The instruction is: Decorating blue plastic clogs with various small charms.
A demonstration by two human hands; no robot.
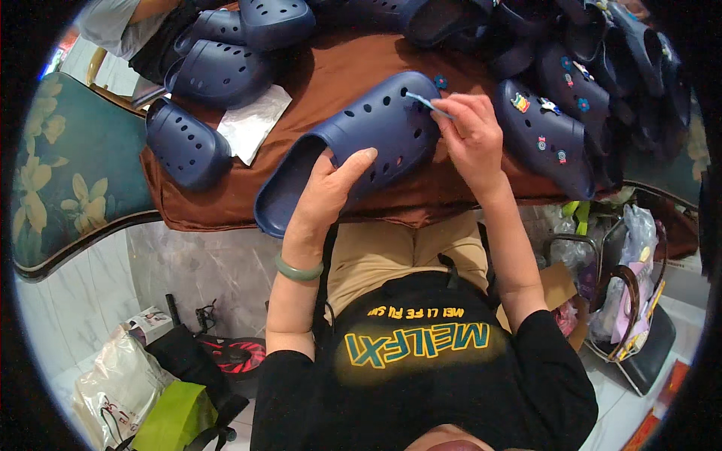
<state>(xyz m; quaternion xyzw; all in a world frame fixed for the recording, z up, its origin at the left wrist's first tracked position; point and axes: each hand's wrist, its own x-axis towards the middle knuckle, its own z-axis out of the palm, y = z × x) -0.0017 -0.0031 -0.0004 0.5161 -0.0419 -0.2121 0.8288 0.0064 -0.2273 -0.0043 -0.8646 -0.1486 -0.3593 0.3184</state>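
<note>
A navy clog point(368, 120) with holes across its upper is held over the table, its toe toward the upper right. My left hand point(320, 195) grips it near the opening, thumb on the upper and fingers partly hidden inside. At the toe, my right hand point(474, 131) pinches a thin light-blue piece point(423, 100), its tip close to one of the holes. Its exact kind is not clear. Just past the toe is a small blue flower charm point(440, 80). To the right lies another navy clog point(547, 135) with several colourful charms.
Brown cloth point(203, 199) covers the table. More navy clogs point(226, 71) lie at the left, beside a white packet point(256, 120), and others are heaped far right. Green floral panels point(68, 173) flank the table. Bags point(128, 383) and a black rack point(639, 338) stand below.
</note>
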